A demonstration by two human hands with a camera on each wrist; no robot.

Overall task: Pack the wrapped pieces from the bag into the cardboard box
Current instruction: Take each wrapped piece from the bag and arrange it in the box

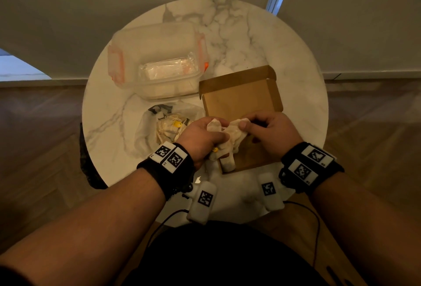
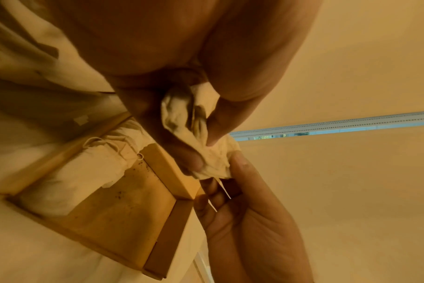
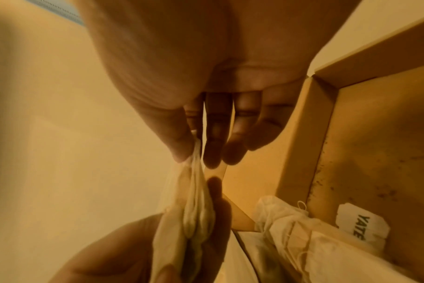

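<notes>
Both hands hold a clump of cream wrapped pieces (image 1: 232,135) over the near left corner of the open cardboard box (image 1: 241,101). My left hand (image 1: 205,136) grips the clump (image 2: 182,113) from the left. My right hand (image 1: 262,131) pinches one piece's (image 3: 196,172) top between thumb and forefinger. More pieces (image 1: 227,162) hang over the box's near left corner; in the right wrist view they (image 3: 286,226) lie inside with a white tag (image 3: 361,224). The clear plastic bag (image 1: 159,126) with further pieces lies left of the box.
A clear plastic container (image 1: 157,62) with orange clips stands at the back left of the round marble table (image 1: 284,58). The box lid (image 1: 239,78) stands open towards the back. Wooden floor surrounds the table; a wall is behind.
</notes>
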